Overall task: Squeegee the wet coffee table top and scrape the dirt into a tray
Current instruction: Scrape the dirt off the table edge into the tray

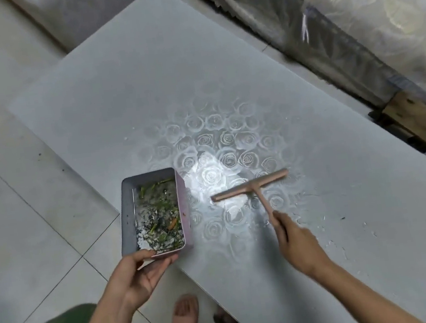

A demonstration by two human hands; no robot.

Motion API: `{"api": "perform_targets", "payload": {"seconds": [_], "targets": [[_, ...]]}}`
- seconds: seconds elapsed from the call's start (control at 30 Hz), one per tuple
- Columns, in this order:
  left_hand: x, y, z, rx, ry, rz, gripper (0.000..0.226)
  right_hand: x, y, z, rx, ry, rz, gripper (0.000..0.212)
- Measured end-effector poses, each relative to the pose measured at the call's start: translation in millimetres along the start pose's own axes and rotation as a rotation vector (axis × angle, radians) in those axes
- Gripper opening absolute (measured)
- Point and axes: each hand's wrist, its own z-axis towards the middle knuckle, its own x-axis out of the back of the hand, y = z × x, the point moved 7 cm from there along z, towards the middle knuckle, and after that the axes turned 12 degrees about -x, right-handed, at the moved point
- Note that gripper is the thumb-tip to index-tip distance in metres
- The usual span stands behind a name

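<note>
Head view showed my left hand [140,274] gripping the near end of the tray [129,215], thumb over the rim and fingers curled beneath. My right hand [295,240] was closed round the end of the squeegee [250,186] handle. The tray sat at the edge of the surface [118,106], just ahead of my left hand, with its near end jutting past that edge. I could not tell whether it rested there or hung in my grip. It already held wet dirt [159,217], green scraps and grey sludge.

The squeegee blade lay flat on the wet patch ahead of my right hand, apart from the tray and between my two hands.

The risks as I judged them:
- Holding a loaded tray by one end only, I could let it tilt and slop its contents onto the floor [23,213] by my sandalled foot [185,316].
- If the tray wall stood above the surface, the blade would shove water against it or underneath, not into it.
- A hard pull could knock the tray out of my pinch.
- An uneven blade would leave streaks behind.
</note>
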Motion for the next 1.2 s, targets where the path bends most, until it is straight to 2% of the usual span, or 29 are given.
{"api": "perform_targets", "payload": {"seconds": [0.13, 0.33, 0.5, 0.67, 0.77, 0.87, 0.93, 1.03, 1.1, 1.2], "targets": [[14.0, -17.5, -3.5, 0.006, 0.0, -0.074, 0.023, -24.8, 14.1, -40.3, 0.056, -0.09, -0.13, 0.043], [45.0, -33.9, 2.2, -0.041, 0.018, -0.155, 0.032, 41.0, 28.8, -16.4, 0.173, -0.103, -0.533, 0.049], [82.5, -47.3, 10.0, -0.082, 0.091, -0.246, 0.033, 90.3, 45.3, 15.8, 0.234, -0.204, -0.885, 0.028], [124.9, -69.4, 33.4, -0.068, 0.209, -0.385, 0.045, 91.1, 53.2, 62.8, 0.15, -0.196, -1.015, 0.021], [148.1, -85.7, 54.1, -0.035, 0.284, -0.419, 0.061, 77.4, 58.1, 77.4, 0.165, -0.147, -0.984, 0.026], [161.7, -102.2, 75.5, -0.011, 0.326, -0.414, 0.046, 33.8, 41.8, 79.0, 0.265, -0.149, -0.854, 0.032], [168.4, -110.8, 92.4, 0.009, 0.359, -0.403, 0.043, -0.2, 17.1, 79.9, 0.373, -0.164, -0.797, 0.034], [163.7, -116.0, 110.7, 0.019, 0.356, -0.419, 0.041, -9.1, -15.0, 82.6, 0.51, -0.081, -0.796, 0.032], [152.8, -116.6, 118.8, 0.0, 0.317, -0.481, 0.033, 13.2, -19.1, 81.6, 0.501, -0.047, -0.787, 0.028], [134.6, -118.6, 125.3, -0.005, 0.246, -0.574, 0.026, 48.3, -15.1, 82.5, 0.355, -0.037, -0.753, 0.029]]}}
